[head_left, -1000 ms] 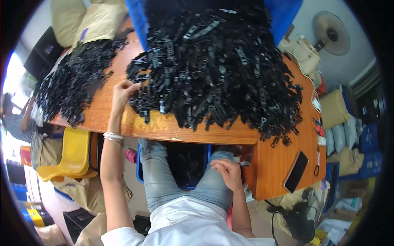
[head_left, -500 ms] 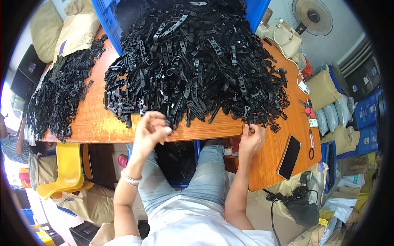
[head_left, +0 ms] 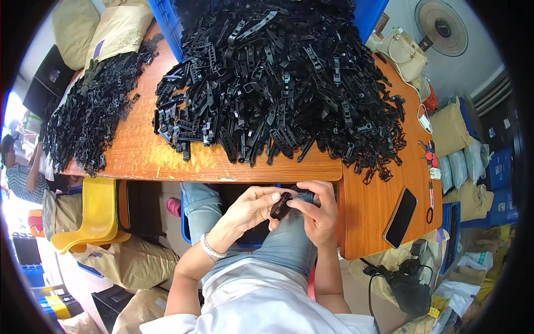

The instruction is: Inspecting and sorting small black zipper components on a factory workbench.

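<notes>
Above my lap, just off the table's front edge, my left hand pinches a small black plastic part between thumb and fingers. From the other side my right hand meets the same part, its thumb and index finger closed at the part's upper right. Any smaller piece between those right fingertips is too hidden to make out. Beyond both hands a large heap of black plastic clips covers the middle of the wooden table.
A second heap of small black pieces lies at left. On the table's right wing are a phone, scissors and red-handled pliers. A yellow chair stands left; a person is at far left.
Both hands have drawn back from the heap's front edge and come together above my lap. The black part is now between them. The view has shifted slightly.
</notes>
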`<state>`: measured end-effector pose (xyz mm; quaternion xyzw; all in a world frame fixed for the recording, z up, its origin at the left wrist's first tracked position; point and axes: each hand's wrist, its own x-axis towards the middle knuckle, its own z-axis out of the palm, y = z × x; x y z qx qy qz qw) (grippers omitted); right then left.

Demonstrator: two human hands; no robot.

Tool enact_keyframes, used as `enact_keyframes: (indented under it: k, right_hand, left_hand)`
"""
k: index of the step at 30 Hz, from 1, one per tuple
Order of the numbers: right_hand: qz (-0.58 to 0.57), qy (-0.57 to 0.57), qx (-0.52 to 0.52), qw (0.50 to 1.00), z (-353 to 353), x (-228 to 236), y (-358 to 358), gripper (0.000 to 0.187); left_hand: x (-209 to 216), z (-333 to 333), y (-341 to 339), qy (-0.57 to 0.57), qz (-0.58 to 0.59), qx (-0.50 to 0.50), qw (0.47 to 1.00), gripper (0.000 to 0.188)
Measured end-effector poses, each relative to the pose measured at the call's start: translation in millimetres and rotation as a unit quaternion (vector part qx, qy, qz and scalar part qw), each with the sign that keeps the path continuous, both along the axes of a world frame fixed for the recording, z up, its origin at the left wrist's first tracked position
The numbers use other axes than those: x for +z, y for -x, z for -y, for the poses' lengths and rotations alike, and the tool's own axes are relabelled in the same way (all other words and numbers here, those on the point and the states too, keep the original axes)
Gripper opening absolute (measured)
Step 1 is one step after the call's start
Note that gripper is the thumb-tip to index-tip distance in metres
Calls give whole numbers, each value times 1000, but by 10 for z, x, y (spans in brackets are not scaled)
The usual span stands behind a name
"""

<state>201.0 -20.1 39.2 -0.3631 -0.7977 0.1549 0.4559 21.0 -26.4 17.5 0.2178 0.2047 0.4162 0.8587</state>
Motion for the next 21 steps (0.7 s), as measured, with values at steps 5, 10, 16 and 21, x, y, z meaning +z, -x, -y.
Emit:
enact_keyframes:
  k: [5,10,16,21]
  right_hand:
    - [101,3,10,995,8,72,26,23]
    - [45,61,29,997,176,109,63,16]
    - [-93,97,-118,984,222,-42,-111,13]
    - [-276,223,-108,929,250,-122,-59,13]
  left_hand:
    - [-54,22,1,-13,-9,5,1000,34]
    - [-32,-26,-152,3,-92,112,989,27]
    - [6,-535,-172,-294,-471,232,798,15]
    - [173,-1167,-242,-419,-646,380,513,11]
